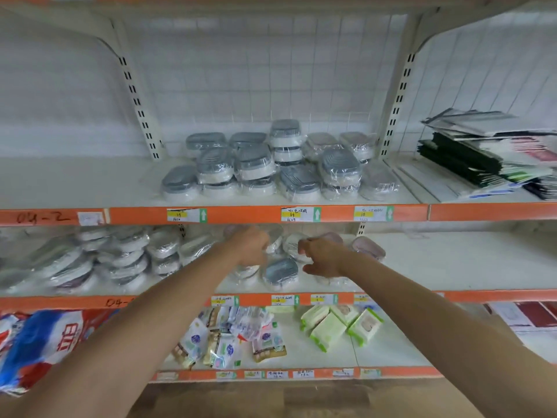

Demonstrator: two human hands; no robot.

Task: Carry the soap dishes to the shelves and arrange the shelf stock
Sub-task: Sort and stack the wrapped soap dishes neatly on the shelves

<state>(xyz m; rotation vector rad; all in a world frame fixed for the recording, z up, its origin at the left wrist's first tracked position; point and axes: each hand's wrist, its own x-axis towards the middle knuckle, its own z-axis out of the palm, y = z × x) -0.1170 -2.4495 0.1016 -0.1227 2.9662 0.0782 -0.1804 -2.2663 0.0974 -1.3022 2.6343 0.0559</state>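
both hands reach in, grey soap dish (281, 272) lying between them.

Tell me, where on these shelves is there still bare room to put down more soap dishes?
On the top shelf, bare board lies left of the grey soap dishes, up to the slotted upright. On the middle shelf, it lies right of the pink dish. It is crowded around both hands and in the left-hand heap.

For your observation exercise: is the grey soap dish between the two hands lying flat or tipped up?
Tipped up. The grey soap dish shows its ribbed top to the camera, leaning back on the wrapped dishes behind.
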